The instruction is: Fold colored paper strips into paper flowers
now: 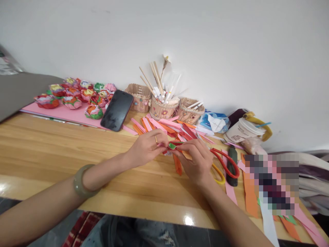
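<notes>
My left hand [147, 148] and my right hand [196, 157] meet above the middle of the wooden table. Between their fingertips is a small green folded paper piece [172, 146], pinched from both sides. Part of it is hidden behind my fingers. Just beyond my hands lies a loose pile of folded paper strips [164, 126] in pink, orange and red. An orange folded strip [177, 164] shows below my fingertips. Close to my right hand are red-handled scissors [227, 169] and a yellow handle loop [218, 175].
Several paper flowers [72, 99] sit on pink paper at the back left, with a phone [117, 110] leaning there. Decorated baskets [163, 109] line the wall, one holding sticks and pens. At right stand a lidded cup [243, 130], a dark green tube [232, 168] and an orange paper strip [249, 195].
</notes>
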The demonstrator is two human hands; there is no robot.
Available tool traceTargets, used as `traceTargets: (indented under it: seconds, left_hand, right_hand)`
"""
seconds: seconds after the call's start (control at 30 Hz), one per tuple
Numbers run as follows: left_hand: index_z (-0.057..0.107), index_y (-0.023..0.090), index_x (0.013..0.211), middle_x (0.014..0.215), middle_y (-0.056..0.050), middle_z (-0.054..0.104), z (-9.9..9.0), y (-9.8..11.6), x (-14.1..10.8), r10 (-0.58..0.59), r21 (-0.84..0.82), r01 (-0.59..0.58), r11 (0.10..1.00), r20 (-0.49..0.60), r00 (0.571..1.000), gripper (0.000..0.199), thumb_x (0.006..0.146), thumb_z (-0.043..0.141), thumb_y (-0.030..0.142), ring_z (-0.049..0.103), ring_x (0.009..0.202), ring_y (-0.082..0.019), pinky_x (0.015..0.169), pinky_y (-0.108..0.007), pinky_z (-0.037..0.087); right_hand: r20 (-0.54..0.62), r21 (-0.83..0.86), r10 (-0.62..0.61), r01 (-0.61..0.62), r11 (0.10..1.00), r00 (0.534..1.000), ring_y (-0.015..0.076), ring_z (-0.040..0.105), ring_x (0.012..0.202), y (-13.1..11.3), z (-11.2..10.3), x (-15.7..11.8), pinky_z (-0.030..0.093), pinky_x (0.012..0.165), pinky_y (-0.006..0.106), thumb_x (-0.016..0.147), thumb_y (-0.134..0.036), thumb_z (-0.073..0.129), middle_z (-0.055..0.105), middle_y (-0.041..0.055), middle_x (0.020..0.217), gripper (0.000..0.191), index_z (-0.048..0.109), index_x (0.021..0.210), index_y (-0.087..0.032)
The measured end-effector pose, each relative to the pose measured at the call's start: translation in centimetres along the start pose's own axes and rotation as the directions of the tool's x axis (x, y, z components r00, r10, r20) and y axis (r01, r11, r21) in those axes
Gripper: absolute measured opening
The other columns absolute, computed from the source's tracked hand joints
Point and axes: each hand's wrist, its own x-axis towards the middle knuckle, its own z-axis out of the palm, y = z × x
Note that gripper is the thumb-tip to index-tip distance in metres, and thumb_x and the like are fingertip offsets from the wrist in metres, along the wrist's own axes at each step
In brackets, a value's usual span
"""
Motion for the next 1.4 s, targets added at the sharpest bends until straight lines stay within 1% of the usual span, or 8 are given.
traceTargets:
  seconds: [0.27,0.4,0.5,0.67,0.8,0.97,1.23,1.4]
  left_hand:
    - [0.056,0.016,0.07,0.072,-0.001,0.056,-0.6,0.5,0.7,-0.154,-0.144,0.168,0.975,0.105,0.982,0.008,0.07,0.059,0.009,0.052,0.068,-0.012,0.062,-0.024,0.043]
    - [0.056,0.015,0.073,0.074,-0.001,0.056,-1.0,0.8,1.0,-0.333,-0.325,0.446,0.834,0.348,0.876,0.011,0.067,0.065,0.016,0.055,0.068,-0.012,0.062,-0.024,0.046]
    - [0.057,0.014,0.068,0.07,0.0,0.055,-1.1,0.8,1.1,-0.347,-0.364,0.511,0.779,0.429,0.834,0.013,0.065,0.068,0.021,0.053,0.064,-0.01,0.059,-0.023,0.044]
    - [0.062,0.014,0.06,0.066,0.0,0.058,-0.7,0.1,1.2,-0.414,-0.502,0.533,0.681,0.336,0.846,0.011,0.059,0.072,0.017,0.053,0.062,-0.01,0.056,-0.022,0.043]
    - [0.066,0.013,0.061,0.059,0.0,0.06,-0.7,0.1,1.1,-0.546,-0.559,0.646,0.52,0.363,0.755,0.015,0.058,0.075,0.025,0.051,0.053,-0.008,0.048,-0.02,0.039]
    - [0.069,0.013,0.064,0.056,0.0,0.062,-1.0,0.4,1.1,-0.609,-0.585,0.73,0.352,0.449,0.654,0.014,0.059,0.074,0.025,0.052,0.048,-0.008,0.046,-0.019,0.039]
    - [0.069,0.013,0.066,0.062,0.0,0.066,-0.8,0.2,1.3,-0.586,-0.558,0.708,0.434,0.422,0.692,0.009,0.057,0.071,0.013,0.055,0.055,-0.009,0.055,-0.021,0.043]
    - [0.068,0.013,0.068,0.062,0.0,0.065,-0.6,0.0,0.9,-0.56,-0.589,0.705,0.396,0.454,0.693,0.009,0.059,0.071,0.015,0.055,0.055,-0.009,0.056,-0.021,0.044]
  right_hand:
    - [0.116,0.293,0.031,-0.065,0.954,0.993,0.0153,0.056,0.069,0.4,0.0,0.5,0.045,0.06,0.028,0.076,-0.019,0.068,0.06,0.0026,0.074,0.012,0.057,0.077,-0.02]
    - [0.25,0.511,0.117,-0.234,0.827,0.961,0.0139,0.057,0.07,0.0,-0.1,0.7,0.047,0.063,0.028,0.08,-0.023,0.065,0.059,0.0013,0.074,0.011,0.056,0.075,-0.02]
    - [0.341,0.584,0.221,-0.39,0.712,0.914,0.0122,0.055,0.067,-0.2,-0.1,0.8,0.045,0.063,0.027,0.079,-0.022,0.066,0.057,-0.0009,0.071,0.011,0.057,0.072,-0.02]
    - [0.485,0.615,0.361,-0.604,0.507,0.796,0.0126,0.054,0.072,-0.2,-0.2,1.3,0.045,0.066,0.027,0.075,-0.029,0.068,0.056,0.0002,0.076,0.014,0.059,0.072,-0.019]
    - [0.673,0.584,0.389,-0.775,0.243,0.629,0.0105,0.056,0.063,-0.1,-0.4,1.6,0.047,0.062,0.025,0.071,-0.03,0.07,0.06,-0.0011,0.072,0.017,0.059,0.075,-0.018]
    - [0.71,0.564,0.428,-0.815,0.131,0.56,0.0082,0.054,0.056,0.0,-0.4,1.6,0.046,0.057,0.022,0.068,-0.028,0.071,0.059,-0.003,0.065,0.017,0.059,0.07,-0.017]
    - [0.69,0.532,0.49,-0.832,0.156,0.533,0.0066,0.05,0.052,-0.3,-0.4,1.8,0.041,0.051,0.019,0.067,-0.026,0.07,0.059,-0.0039,0.062,0.015,0.059,0.066,-0.016]
    - [0.761,0.528,0.423,-0.849,0.036,0.491,0.0096,0.058,0.058,-0.1,-0.4,1.6,0.048,0.059,0.023,0.063,-0.026,0.074,0.065,-0.002,0.067,0.015,0.064,0.07,-0.017]
